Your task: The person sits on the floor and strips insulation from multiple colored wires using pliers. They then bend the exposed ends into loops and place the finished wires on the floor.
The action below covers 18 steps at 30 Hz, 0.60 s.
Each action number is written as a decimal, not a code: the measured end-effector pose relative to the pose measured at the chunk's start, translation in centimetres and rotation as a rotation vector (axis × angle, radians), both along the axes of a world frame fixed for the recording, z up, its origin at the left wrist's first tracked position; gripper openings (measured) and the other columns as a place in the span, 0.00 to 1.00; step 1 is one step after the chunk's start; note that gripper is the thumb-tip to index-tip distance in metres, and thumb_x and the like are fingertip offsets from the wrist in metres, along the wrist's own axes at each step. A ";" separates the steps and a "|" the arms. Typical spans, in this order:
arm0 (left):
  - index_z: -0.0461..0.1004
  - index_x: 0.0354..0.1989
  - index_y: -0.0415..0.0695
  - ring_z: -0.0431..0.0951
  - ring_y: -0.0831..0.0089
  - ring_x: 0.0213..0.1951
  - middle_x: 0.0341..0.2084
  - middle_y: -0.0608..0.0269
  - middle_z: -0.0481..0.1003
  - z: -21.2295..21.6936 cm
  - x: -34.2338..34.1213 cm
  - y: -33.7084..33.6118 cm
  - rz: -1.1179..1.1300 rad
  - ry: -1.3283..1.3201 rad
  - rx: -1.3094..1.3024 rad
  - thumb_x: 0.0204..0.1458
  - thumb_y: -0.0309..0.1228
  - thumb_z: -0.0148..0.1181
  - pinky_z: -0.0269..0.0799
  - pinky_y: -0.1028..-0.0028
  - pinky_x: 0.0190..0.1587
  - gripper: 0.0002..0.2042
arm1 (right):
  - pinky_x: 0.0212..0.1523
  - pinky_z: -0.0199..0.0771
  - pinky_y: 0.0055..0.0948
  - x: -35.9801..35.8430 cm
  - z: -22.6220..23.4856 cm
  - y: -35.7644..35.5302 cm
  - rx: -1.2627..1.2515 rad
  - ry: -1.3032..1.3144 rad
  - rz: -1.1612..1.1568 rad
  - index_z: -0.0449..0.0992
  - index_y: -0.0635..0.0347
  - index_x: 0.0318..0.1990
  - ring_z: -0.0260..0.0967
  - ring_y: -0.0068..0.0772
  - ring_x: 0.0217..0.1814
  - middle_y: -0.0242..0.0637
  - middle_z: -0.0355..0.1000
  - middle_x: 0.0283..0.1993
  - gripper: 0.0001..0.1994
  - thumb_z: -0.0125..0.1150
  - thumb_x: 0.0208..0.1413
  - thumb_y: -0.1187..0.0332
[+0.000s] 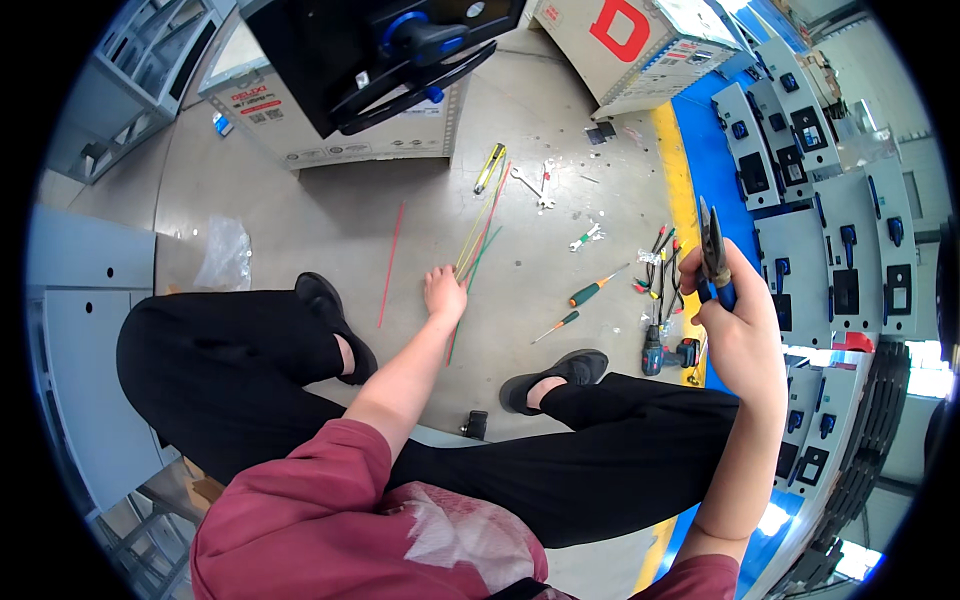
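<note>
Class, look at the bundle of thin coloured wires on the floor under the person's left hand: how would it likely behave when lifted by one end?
The wires are long and very thin, so they would probably sag and feel light. They lie loose and fanned out under the left hand, not tied, so some would likely slip free. Lying nearly straight, they may keep some stiffness.

Your pliers [714,255], blue-handled with dark pointed jaws shut and aimed up, stand upright at the right of the frame. The thin coloured wires [478,245], red, yellow and green, lie fanned on the grey floor at centre, one red strand apart to the left.
</note>
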<state>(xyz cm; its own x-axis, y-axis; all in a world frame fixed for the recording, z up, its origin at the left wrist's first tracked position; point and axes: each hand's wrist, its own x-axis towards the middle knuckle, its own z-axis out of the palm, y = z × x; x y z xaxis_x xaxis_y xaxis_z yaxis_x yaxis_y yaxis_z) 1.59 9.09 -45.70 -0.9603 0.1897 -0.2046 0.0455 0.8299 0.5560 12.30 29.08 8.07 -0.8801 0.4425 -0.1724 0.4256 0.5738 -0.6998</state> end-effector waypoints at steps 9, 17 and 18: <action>0.80 0.47 0.38 0.80 0.43 0.51 0.45 0.43 0.80 -1.6 -2.1 0.7 0.056 -0.265 0.026 0.55 0.27 0.63 0.78 0.49 0.55 0.12 | 0.50 0.71 0.28 0.1 -2.0 -0.3 0.008 -0.135 -0.033 0.73 0.64 0.46 0.68 0.32 0.42 0.38 0.72 0.38 0.20 0.43 0.46 0.89; 0.83 0.38 0.35 0.84 0.43 0.42 0.37 0.40 0.83 -2.4 -2.3 2.5 0.053 -0.342 0.113 0.51 0.31 0.66 0.81 0.53 0.47 0.12 | 0.45 0.78 0.28 -0.5 -2.7 0.9 -0.140 -0.201 -0.064 0.72 0.63 0.50 0.72 0.29 0.46 0.37 0.72 0.43 0.20 0.45 0.50 0.87; 0.83 0.37 0.34 0.85 0.44 0.39 0.35 0.41 0.83 -2.3 -2.3 3.1 0.044 -0.386 0.133 0.51 0.32 0.66 0.82 0.54 0.45 0.12 | 0.45 0.80 0.29 -0.7 -2.8 1.1 -0.249 -0.182 -0.099 0.72 0.62 0.51 0.73 0.29 0.48 0.37 0.72 0.44 0.20 0.45 0.51 0.86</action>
